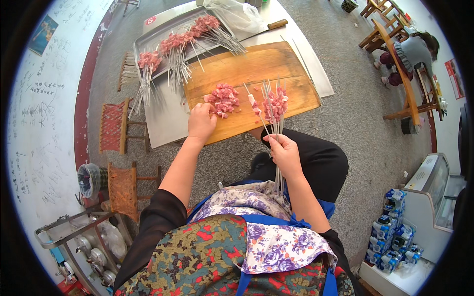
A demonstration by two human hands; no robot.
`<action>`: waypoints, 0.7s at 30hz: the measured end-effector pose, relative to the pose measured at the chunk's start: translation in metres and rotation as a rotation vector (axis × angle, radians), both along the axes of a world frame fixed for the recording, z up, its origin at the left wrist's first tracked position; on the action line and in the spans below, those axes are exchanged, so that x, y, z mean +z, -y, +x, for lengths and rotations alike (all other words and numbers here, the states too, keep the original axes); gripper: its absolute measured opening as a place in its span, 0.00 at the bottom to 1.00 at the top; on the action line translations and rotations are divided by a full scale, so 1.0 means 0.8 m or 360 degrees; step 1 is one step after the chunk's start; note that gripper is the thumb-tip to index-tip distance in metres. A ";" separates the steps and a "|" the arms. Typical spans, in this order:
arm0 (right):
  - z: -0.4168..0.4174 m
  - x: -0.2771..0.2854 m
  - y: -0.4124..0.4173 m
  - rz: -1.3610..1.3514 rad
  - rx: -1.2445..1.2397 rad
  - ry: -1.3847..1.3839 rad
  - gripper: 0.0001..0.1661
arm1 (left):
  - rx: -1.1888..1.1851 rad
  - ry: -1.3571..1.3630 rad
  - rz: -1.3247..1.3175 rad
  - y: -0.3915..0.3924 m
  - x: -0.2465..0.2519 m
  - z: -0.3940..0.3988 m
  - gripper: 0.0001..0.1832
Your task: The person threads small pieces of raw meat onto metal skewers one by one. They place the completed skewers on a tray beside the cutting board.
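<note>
A heap of diced raw meat (pixel 224 99) lies on the wooden cutting board (pixel 251 66). At the heap's left edge is my left hand (pixel 202 121), its fingers curled against the meat; whether they pinch a piece is hidden. My right hand (pixel 286 153) grips a bundle of metal skewers (pixel 277 129) over the board's near edge. Meat pieces (pixel 275 105) are threaded on the bundle's upper ends. One skewer leans apart to the left, carrying a few pieces of meat (pixel 253 104).
A metal tray (pixel 139 44) at the table's far left bears several loaded skewers (pixel 179 42), their bare ends overhanging. Behind the board lie a wooden-handled knife (pixel 277 24) and a plastic bag (pixel 237 14). Stools (pixel 113 127) stand left; a person (pixel 416 51) sits far right.
</note>
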State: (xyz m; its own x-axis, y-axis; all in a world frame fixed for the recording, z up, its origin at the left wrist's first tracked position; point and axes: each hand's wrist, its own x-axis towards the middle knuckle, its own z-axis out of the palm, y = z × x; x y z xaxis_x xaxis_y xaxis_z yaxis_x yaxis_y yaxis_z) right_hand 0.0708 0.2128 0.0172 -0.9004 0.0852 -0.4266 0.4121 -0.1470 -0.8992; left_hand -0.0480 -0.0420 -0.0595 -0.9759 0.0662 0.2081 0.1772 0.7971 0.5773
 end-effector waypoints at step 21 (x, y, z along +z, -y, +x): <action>0.000 -0.007 0.002 0.0043 0.0003 -0.0022 0.11 | -0.0323 -0.0101 -0.0154 -0.022 0.006 -0.042 0.08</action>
